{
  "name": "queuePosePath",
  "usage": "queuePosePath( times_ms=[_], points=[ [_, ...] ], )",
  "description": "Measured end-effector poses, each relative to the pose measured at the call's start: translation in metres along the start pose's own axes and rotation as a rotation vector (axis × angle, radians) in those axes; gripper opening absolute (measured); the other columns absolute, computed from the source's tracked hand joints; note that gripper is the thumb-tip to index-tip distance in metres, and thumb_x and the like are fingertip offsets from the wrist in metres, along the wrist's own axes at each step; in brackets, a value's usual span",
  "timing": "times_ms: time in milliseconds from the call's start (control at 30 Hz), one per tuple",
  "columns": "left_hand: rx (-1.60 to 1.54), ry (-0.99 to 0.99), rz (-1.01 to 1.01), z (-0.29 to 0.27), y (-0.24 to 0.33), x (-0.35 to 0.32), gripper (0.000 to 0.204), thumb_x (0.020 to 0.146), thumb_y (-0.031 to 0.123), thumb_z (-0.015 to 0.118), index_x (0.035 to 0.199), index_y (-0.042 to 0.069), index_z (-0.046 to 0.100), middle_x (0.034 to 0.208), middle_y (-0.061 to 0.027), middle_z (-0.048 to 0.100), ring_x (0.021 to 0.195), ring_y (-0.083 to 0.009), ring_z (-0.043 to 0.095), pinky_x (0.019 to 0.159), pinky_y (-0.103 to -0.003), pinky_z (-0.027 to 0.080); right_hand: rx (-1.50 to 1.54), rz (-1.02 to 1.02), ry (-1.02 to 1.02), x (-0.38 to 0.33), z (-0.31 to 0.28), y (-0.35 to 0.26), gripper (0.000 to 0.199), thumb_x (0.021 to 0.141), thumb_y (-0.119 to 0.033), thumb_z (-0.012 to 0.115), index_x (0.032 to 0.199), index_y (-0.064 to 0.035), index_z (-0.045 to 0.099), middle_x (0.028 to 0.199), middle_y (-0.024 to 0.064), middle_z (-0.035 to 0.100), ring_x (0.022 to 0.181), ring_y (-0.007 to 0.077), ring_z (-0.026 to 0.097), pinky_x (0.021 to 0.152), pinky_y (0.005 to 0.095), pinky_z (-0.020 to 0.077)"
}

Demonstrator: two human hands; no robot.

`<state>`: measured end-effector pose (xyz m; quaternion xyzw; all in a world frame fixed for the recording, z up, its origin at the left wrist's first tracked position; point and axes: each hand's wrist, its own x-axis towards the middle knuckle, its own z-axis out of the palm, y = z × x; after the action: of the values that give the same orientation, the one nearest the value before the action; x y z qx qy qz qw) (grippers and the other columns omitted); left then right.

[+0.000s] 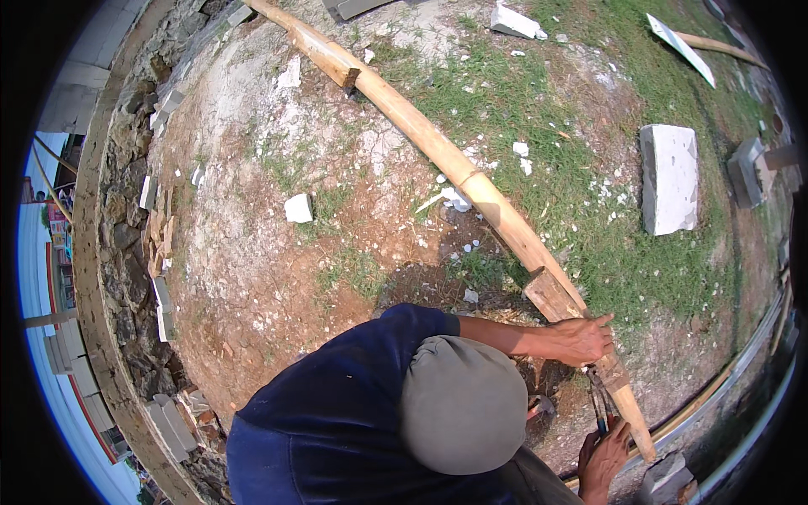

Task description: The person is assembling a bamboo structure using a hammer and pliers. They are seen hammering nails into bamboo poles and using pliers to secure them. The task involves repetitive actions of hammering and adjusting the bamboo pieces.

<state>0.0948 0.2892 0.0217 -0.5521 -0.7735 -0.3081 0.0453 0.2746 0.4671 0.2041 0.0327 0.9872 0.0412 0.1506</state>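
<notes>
Co-worker's hands [579,341] along a smooth, tapering wooden pole [505,220]

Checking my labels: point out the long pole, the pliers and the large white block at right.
Long pole [421,129]: head view, middle of its shaft.
Pliers [595,384]: head view, near the joint.
Large white block [670,180]: head view, its upper face.

Ground [244,172]: uneven, pale chalky soil on the left side, reddish-brown toward the middle, with patchy green grass [581,151] to the right. Large white block [670,180] lying on the grass; smaller white block [513,23] near the top edge. White chunk [298,208] alone on bare soil, left of centre. White fragments [521,149] scattered between. Long peeled wooden pole [429,139] crosses diagonally; whether it touches soil along its length, cannot tell.
</notes>
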Motion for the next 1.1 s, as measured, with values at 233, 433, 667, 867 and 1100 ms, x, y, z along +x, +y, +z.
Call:
queuePosePath(
  times_ms=[233, 433, 667, 867, 1100],
  points=[
    [0.048, -0.039, -0.003, 0.001, 0.005, -0.002, 0.024, 0.087, 0.02, 0.065, 0.103, 0.002, 0.066, 0.09, -0.0081, 0.067, 0.101, -0.0274, 0.068, 0.122, -0.054, 0.032, 0.648, 0.23, -0.473, -0.006, 0.02, 0.034, 0.042, 0.106, -0.051, 0.059, 0.104, -0.0089, 0.061, 0.072, 0.0032, 0.063, 0.053, 0.0243, 0.056, 0.045, 0.0417, 0.0431],
    [0.055, -0.153, -0.042, -0.005, 0.006, -0.004, 0.028, 0.086, 0.021, 0.068, 0.106, 0.002, 0.066, 0.097, -0.0079, 0.068, 0.107, -0.0257, 0.068, 0.123, -0.05, 0.035, 1.709, 0.896, -1.152, -0.005, 0.029, 0.021, 0.019, 0.102, -0.026, 0.065, 0.101, -0.007, 0.062, 0.075, 0.0049, 0.058, 0.058, 0.0203, 0.054, 0.049, 0.0362, 0.0441],
    [0.071, -0.204, -0.058, -0.019, 0.003, 0.0, 0.045, 0.088, 0.029, 0.07, 0.124, 0.003, 0.064, 0.113, -0.0095, 0.07, 0.116, -0.0256, 0.066, 0.127, -0.049, 0.033, -0.159, -0.177, 0.114, 0.016, -0.029, 0.003, 0.029, 0.087, -0.018, 0.073, 0.104, -0.0015, 0.058, 0.101, 0.0173, 0.057, 0.079, 0.038, 0.063, 0.065, 0.0528, 0.0507],
    [0.061, -0.221, -0.055, -0.02, 0.006, 0.002, 0.067, 0.082, 0.027, 0.083, 0.139, 0.003, 0.058, 0.132, -0.011, 0.069, 0.128, -0.0257, 0.063, 0.128, -0.046, 0.032, 0.71, 0.32, -0.506, 0.003, -0.009, 0.017, 0.033, 0.101, -0.038, 0.07, 0.097, -0.0064, 0.059, 0.066, 0.0013, 0.048, 0.046, 0.0171, 0.041, 0.044, 0.0336, 0.0362],
    [0.051, -0.301, -0.034, -0.026, 0.007, 0.001, 0.081, 0.08, 0.035, 0.087, 0.146, 0.003, 0.054, 0.139, -0.011, 0.066, 0.135, -0.0263, 0.058, 0.129, -0.045, 0.032, 1.045, 0.464, -0.715, -0.016, 0.014, 0.008, 0.04, 0.097, -0.042, 0.077, 0.099, -0.0051, 0.062, 0.066, 0.0015, 0.052, 0.051, 0.0194, 0.054, 0.051, 0.0342, 0.0483]
  ],
)
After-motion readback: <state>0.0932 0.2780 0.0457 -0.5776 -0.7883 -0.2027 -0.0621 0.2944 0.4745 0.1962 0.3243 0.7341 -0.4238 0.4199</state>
